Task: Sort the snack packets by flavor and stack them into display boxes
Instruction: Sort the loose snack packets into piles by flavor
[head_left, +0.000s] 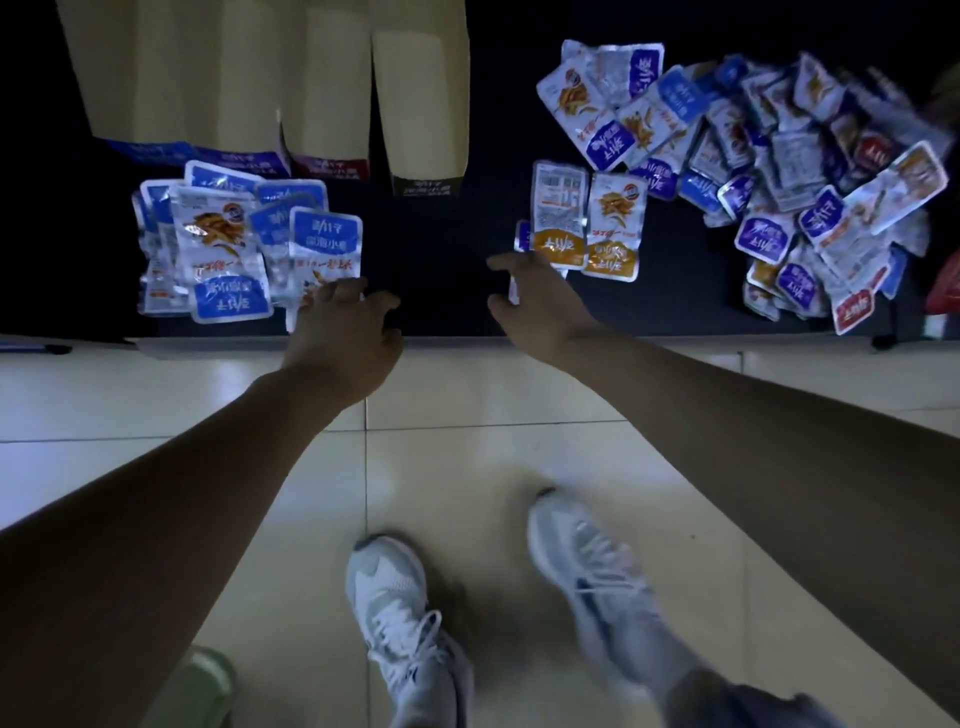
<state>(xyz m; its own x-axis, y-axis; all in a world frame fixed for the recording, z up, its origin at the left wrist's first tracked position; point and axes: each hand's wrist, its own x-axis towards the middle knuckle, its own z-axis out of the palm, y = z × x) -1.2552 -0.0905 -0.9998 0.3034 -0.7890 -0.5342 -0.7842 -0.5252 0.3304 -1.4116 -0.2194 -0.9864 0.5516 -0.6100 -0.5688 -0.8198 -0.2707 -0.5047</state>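
Forearms outstretched — left hand (345, 325) curled at packets (322, 244), hold unclear; right hand (530, 304) splayed.

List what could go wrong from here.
1. The blue packets lie close to the front edge of the table. The left hand at their corner might nudge some onto the floor.
2. The mixed pile holds blue and purple packets that look alike in this dim light, so a mis-sort seems possible.
3. A red packet lies near that edge and may slip off.
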